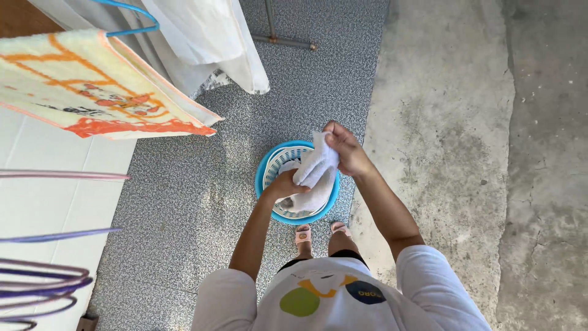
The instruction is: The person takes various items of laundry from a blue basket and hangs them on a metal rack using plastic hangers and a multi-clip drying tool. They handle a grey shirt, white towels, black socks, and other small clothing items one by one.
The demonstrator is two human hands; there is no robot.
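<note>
A white cloth (315,168) hangs between my two hands above a round blue laundry basket (264,165) on the floor. My right hand (346,147) pinches the cloth's top corner. My left hand (285,184) grips the cloth lower down, just over the basket's white inner rim. More white fabric lies inside the basket under the cloth. My feet in pink sandals (302,233) stand right behind the basket.
A yellow towel with orange pattern (98,86) hangs at upper left beside a blue hanger (131,27) and white sheets (208,37). Purple hangers (43,276) jut in at lower left. A metal rack foot (285,41) stands on the speckled floor; bare concrete lies right.
</note>
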